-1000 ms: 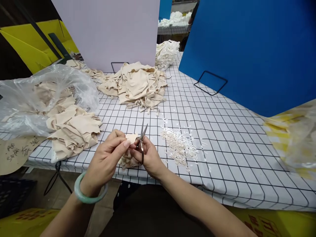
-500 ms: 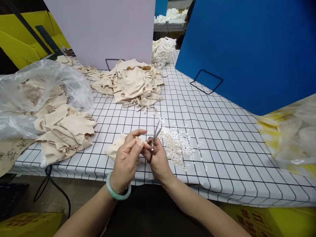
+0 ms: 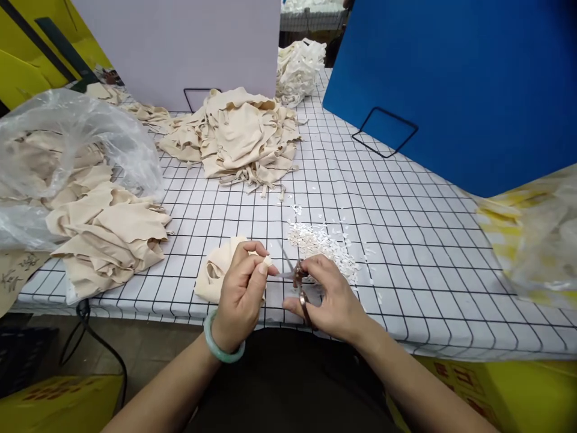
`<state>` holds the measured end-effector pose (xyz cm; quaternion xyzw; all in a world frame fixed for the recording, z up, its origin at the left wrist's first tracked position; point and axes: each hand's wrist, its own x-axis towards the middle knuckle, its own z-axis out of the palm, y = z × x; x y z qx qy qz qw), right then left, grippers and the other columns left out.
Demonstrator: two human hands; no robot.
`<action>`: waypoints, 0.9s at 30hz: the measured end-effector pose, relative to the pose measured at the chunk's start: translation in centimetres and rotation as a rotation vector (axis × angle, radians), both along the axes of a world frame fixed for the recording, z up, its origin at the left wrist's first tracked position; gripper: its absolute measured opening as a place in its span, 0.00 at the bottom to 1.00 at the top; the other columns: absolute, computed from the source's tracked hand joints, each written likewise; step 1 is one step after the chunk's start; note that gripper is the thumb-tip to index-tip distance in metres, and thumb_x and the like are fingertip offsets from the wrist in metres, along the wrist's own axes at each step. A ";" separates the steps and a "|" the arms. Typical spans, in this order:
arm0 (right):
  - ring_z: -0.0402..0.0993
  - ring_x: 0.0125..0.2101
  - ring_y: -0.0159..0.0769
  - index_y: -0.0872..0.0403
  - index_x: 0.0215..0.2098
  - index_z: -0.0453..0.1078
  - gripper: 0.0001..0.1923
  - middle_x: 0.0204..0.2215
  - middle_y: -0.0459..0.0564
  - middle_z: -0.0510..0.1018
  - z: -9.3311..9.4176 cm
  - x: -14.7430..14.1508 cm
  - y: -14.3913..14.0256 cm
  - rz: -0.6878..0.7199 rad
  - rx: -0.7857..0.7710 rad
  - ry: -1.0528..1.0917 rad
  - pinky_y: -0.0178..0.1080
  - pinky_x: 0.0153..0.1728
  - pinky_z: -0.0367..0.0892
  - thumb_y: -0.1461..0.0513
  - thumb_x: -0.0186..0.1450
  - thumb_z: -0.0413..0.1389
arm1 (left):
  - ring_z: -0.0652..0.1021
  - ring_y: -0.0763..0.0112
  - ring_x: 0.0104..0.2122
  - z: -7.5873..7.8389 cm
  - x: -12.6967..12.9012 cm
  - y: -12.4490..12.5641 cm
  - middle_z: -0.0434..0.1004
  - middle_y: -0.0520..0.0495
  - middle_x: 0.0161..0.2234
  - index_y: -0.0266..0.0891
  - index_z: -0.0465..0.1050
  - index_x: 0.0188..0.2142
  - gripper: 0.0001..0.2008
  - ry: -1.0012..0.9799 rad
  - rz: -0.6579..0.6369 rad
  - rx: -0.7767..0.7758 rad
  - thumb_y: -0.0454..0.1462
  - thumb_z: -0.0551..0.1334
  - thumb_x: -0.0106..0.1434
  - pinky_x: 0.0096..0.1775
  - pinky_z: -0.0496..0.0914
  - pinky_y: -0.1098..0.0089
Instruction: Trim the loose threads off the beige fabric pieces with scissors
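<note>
My left hand [image 3: 243, 294] pinches an edge of a beige fabric piece [image 3: 214, 270], most of which hangs behind the fingers onto the table. In my right hand [image 3: 336, 300] is a pair of scissors [image 3: 301, 282], with the thumb and fingers at the handles and the blades spread apart. The blades point left, and the lower one reaches the fingertips of my left hand at the fabric edge. Just beyond the scissors lies a scatter of small white and beige clippings [image 3: 327, 246].
Beige fabric pieces lie in a heap [image 3: 247, 135] at the back and in another pile [image 3: 110, 231] at left, beside a clear plastic bag [image 3: 81, 114]. A lilac panel [image 3: 180, 42] and a blue panel [image 3: 442, 78] stand on the checked tablecloth [image 3: 419, 240].
My right hand has turned and moved right, away from my left hand. The scissor blades have swung from pointing up to pointing left and opened. The view has tilted down slightly.
</note>
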<state>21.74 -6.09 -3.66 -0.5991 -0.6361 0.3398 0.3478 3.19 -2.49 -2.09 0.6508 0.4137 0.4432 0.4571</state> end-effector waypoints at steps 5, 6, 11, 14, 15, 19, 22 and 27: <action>0.67 0.31 0.40 0.51 0.25 0.65 0.21 0.26 0.48 0.72 0.3 1.0 -0.8 0.107 0.000 -0.154 0.45 0.36 0.65 0.46 0.56 0.65 | 0.69 0.63 0.47 -0.6 0.7 -0.3 0.66 0.43 0.41 0.38 0.72 0.33 0.15 0.027 -0.099 0.083 0.36 0.51 0.73 0.47 0.68 0.64; 0.67 0.30 0.39 0.51 0.25 0.65 0.21 0.25 0.47 0.72 0.2 1.0 -0.9 0.113 0.003 -0.147 0.45 0.36 0.64 0.47 0.56 0.65 | 0.69 0.63 0.47 -0.7 0.8 -0.3 0.66 0.43 0.41 0.38 0.72 0.33 0.14 0.024 -0.115 0.083 0.35 0.51 0.73 0.47 0.67 0.64; 0.65 0.27 0.36 0.52 0.22 0.63 0.22 0.22 0.45 0.72 0.0 1.4 -0.9 0.131 0.016 -0.121 0.44 0.36 0.62 0.47 0.57 0.65 | 0.68 0.63 0.49 -0.8 0.9 -0.3 0.65 0.43 0.40 0.38 0.70 0.33 0.13 0.018 -0.144 0.091 0.34 0.52 0.73 0.49 0.66 0.65; 0.65 0.26 0.35 0.52 0.22 0.63 0.22 0.20 0.44 0.72 0.2 1.3 -0.8 0.144 0.025 -0.107 0.43 0.36 0.61 0.47 0.57 0.65 | 0.68 0.64 0.48 -0.8 1.1 -0.3 0.65 0.43 0.40 0.38 0.69 0.31 0.13 0.026 -0.151 0.096 0.33 0.51 0.72 0.49 0.66 0.66; 0.65 0.26 0.35 0.52 0.22 0.62 0.22 0.20 0.44 0.72 0.2 1.3 -0.8 0.147 0.031 -0.102 0.43 0.36 0.61 0.47 0.57 0.65 | 0.68 0.64 0.48 -0.8 1.1 -0.3 0.64 0.44 0.40 0.38 0.68 0.31 0.13 0.028 -0.152 0.099 0.32 0.51 0.72 0.48 0.66 0.66; 0.65 0.25 0.34 0.52 0.22 0.62 0.22 0.19 0.43 0.72 0.2 1.1 -0.7 0.152 0.063 -0.103 0.43 0.35 0.61 0.48 0.58 0.65 | 0.68 0.65 0.47 -0.9 1.1 -0.4 0.64 0.44 0.40 0.39 0.68 0.31 0.12 0.028 -0.155 0.115 0.31 0.51 0.72 0.48 0.66 0.67; 0.66 0.25 0.34 0.52 0.21 0.62 0.22 0.19 0.43 0.72 0.2 1.1 -0.7 0.152 0.086 -0.111 0.42 0.35 0.61 0.48 0.58 0.65 | 0.68 0.65 0.47 -1.2 1.1 -0.5 0.64 0.44 0.41 0.39 0.68 0.33 0.12 0.022 -0.169 0.123 0.31 0.51 0.72 0.48 0.66 0.67; 0.65 0.24 0.32 0.53 0.21 0.62 0.23 0.18 0.43 0.71 0.1 1.0 -0.7 0.135 0.121 -0.116 0.40 0.33 0.60 0.47 0.59 0.64 | 0.68 0.65 0.49 -1.3 1.1 -0.5 0.65 0.44 0.41 0.39 0.70 0.35 0.11 0.005 -0.181 0.143 0.31 0.52 0.72 0.49 0.66 0.66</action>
